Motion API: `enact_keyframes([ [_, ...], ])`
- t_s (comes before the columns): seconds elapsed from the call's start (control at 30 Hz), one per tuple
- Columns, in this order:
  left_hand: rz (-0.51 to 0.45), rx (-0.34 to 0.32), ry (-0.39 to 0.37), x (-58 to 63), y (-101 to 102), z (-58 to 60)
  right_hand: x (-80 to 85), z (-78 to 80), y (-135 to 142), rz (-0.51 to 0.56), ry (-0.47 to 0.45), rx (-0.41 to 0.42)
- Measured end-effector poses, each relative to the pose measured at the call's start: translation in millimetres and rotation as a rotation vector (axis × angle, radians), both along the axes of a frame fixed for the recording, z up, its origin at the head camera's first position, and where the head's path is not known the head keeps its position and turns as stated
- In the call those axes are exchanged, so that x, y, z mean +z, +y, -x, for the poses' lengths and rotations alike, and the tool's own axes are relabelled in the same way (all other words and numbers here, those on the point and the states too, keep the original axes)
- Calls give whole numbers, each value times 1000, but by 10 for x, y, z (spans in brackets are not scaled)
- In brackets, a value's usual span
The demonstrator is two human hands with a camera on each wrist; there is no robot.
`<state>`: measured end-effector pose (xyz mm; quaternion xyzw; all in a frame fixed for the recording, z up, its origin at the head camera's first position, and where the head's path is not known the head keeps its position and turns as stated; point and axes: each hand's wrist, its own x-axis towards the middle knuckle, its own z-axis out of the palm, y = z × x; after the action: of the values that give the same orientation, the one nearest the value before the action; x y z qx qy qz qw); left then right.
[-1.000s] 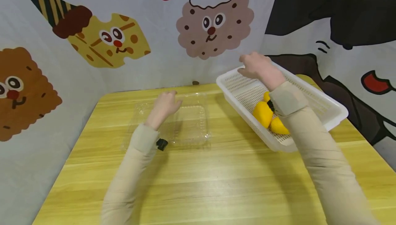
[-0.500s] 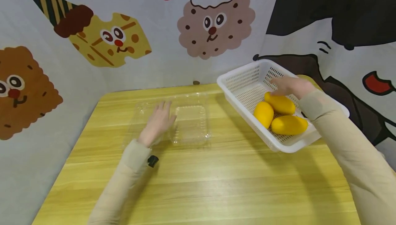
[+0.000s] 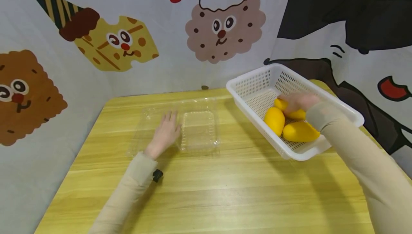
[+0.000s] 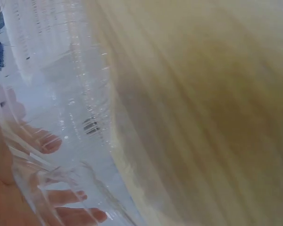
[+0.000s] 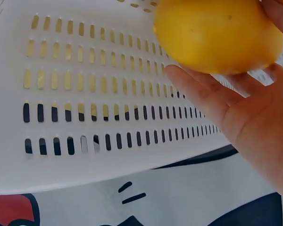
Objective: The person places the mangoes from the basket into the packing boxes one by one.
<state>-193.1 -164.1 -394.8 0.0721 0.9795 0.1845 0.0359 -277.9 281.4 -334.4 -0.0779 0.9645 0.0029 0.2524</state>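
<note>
Holding the rearmost yellow fruit (image 5: pixel 214 37), the right hand (image 3: pixel 302 101) reaches down inside the white basket (image 3: pixel 289 80), its fingers laid along the side facing the basket's long far wall and its thumb at the other; how firm that hold is cannot be told. The basket stands askew close to the far right corner of the table (image 3: pixel 225 191), and the held fruit lies toward the basket's middle, just beside two more, a left fruit (image 3: pixel 274 120) near the basket's left edge and a front fruit (image 3: pixel 300 131) near its front corner. Nearer the table's far left corner, a little in from its far edge, a clear plastic container (image 3: pixel 197 130) lies opened out, with the left hand (image 3: pixel 164 133) over its left half, fingers extended and gripping nothing; whether they touch the plastic is unclear. The step in hand looks like taking hold of one fruit, its lift not yet made. As I judge it, the next move calls for seating thumb and fingers evenly on that smooth, rounded skin, then a rise that clears the neighbouring fruit and the basket's rim. No brand, label or writing can be read anywhere, and the cloth backdrop (image 3: pixel 170 69) beyond the table's far edge shows only cartoon figures
</note>
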Motion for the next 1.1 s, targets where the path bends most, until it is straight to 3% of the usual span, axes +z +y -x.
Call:
enact_keyframes([
  [0.37, -24, 5, 31, -24, 11, -8, -84, 52, -12, 8, -19, 73],
  [0.6, -40, 8, 29, -16, 17, -8, -67, 63, -35, 59, 30, 82],
  [0.83, -40, 20, 17, -18, 21, -4, 96, 82, -114, 155, 113, 98],
  [1.1, -29, 14, 21, -51, 11, 13, 362, 128, -302, 112, 160, 104],
])
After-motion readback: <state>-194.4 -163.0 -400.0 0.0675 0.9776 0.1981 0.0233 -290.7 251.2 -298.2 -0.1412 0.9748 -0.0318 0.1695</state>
